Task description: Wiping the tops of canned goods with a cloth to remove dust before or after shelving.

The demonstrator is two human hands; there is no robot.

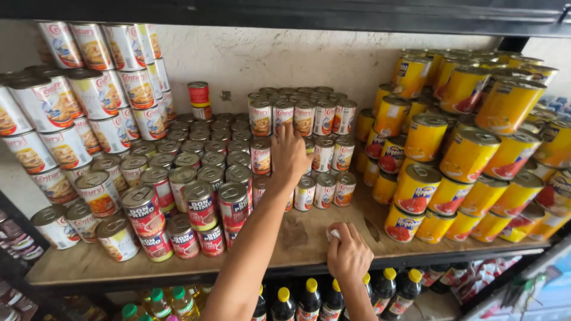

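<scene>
My left hand (289, 153) reaches into the middle stack of small white-labelled cans (324, 119) and closes around one can in the second row; that can is mostly hidden under my fingers. My right hand (348, 254) rests near the front edge of the wooden shelf (297, 241), fingers curled over a small white cloth (332, 233) pressed on the board. The cans of the stack's bottom row (324, 190) stand just behind the right hand.
Red-labelled cans (199, 205) stand in rows at the left, with larger white-labelled cans (95, 95) stacked beyond them. Yellow cans (470, 154) are piled high at the right. Dark bottles with yellow caps (309, 297) fill the shelf below.
</scene>
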